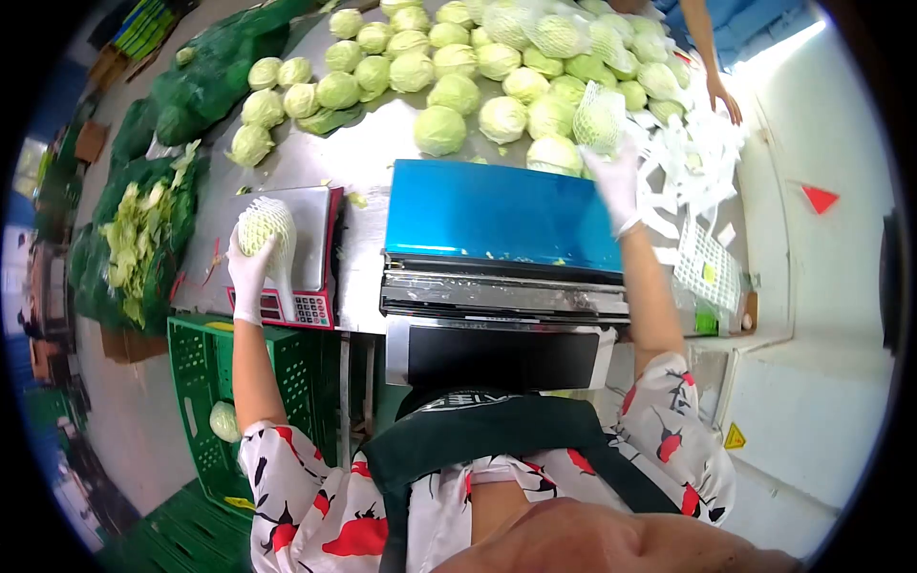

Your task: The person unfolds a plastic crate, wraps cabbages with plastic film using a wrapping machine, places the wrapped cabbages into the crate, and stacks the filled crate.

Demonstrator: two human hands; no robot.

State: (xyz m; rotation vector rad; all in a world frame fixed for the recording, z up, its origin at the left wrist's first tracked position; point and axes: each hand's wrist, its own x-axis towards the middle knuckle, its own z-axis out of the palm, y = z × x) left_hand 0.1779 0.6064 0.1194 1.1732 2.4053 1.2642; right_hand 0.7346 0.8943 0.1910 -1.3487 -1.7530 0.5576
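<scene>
My left hand [250, 267], in a white glove, is wrapped round a cabbage in a white foam net [266, 227] above the plate of a red and silver scale [308, 229]. Beyond the blue-topped wrapping machine [501, 212], my right hand [616, 177], gloved too, reaches to another netted cabbage [599, 119]. Its fingers are at the lower end of that net, and their grip is too blurred to make out. Many bare and netted cabbages [440, 130] cover the far part of the metal table.
White foam nets [702, 158] lie heaped at the right, near another person's hand [724, 98]. A green crate [205, 382] holding a cabbage stands below the table at left. Green sacks [205, 81] and a sack of loose leaves [138, 239] line the left side.
</scene>
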